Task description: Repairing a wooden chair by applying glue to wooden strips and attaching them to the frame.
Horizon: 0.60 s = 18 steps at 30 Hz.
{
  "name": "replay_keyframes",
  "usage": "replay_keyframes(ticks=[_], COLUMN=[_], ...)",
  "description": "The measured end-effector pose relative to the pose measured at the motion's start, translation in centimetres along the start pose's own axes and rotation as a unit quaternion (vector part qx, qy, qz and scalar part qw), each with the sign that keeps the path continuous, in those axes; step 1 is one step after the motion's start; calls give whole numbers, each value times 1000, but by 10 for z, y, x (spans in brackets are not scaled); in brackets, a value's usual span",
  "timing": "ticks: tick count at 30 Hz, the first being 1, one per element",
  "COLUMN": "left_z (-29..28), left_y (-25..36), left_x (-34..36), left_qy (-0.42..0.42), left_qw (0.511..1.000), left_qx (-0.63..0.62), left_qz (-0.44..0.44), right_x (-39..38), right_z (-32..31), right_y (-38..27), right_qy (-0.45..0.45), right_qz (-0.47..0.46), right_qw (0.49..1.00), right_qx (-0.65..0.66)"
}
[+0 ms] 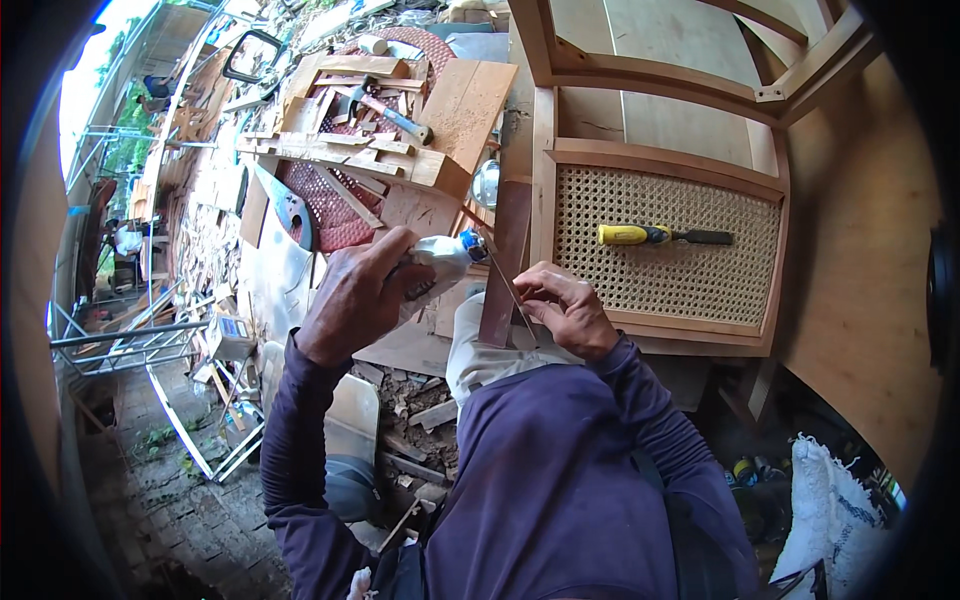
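Observation:
My left hand [350, 298] is closed around a whitish plastic bottle [438, 262] with a blue top. The bottle lies tilted to the right, its blue end at the upper part of a thin wooden strip [502, 272]. Between the thumb and fingers of my right hand [568, 308] the strip's lower part is pinched. Whether the bottle's tip touches the strip, I cannot tell. Beneath the strip, a reddish-brown board [511, 225] extends toward my lap. Right of my right hand, a chisel [645, 235] with a yellow and black handle rests on a woven cane panel [670, 285] in a wooden frame.
A hammer [395, 118] lies among wood offcuts on the cluttered work surface to the left. Near it is a handsaw [290, 212] with a bluish handle. An upright wooden frame [650, 72] stands beyond the cane panel. At lower right sits a white woven sack [825, 510].

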<state>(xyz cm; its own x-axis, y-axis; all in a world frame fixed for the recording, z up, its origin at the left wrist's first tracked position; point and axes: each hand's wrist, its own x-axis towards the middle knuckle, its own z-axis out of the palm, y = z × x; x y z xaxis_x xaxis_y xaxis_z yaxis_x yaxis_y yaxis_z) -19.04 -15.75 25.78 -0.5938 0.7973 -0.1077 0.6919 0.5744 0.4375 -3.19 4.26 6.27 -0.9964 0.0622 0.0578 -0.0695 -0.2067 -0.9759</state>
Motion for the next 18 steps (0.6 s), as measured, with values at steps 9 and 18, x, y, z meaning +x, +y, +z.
replay_keyframes(ticks=[9, 18], left_z=[-3, -2], left_y=[-3, 7], left_x=[-5, -4], left_qy=[-8, -23], left_qw=[1000, 998], left_qx=[6, 33], left_qz=[-22, -40], right_x=[2, -1], right_z=[3, 0], right_y=[-2, 5], right_qy=[-20, -22], right_qz=[9, -2], right_qw=[1000, 1000], right_qx=[14, 19])
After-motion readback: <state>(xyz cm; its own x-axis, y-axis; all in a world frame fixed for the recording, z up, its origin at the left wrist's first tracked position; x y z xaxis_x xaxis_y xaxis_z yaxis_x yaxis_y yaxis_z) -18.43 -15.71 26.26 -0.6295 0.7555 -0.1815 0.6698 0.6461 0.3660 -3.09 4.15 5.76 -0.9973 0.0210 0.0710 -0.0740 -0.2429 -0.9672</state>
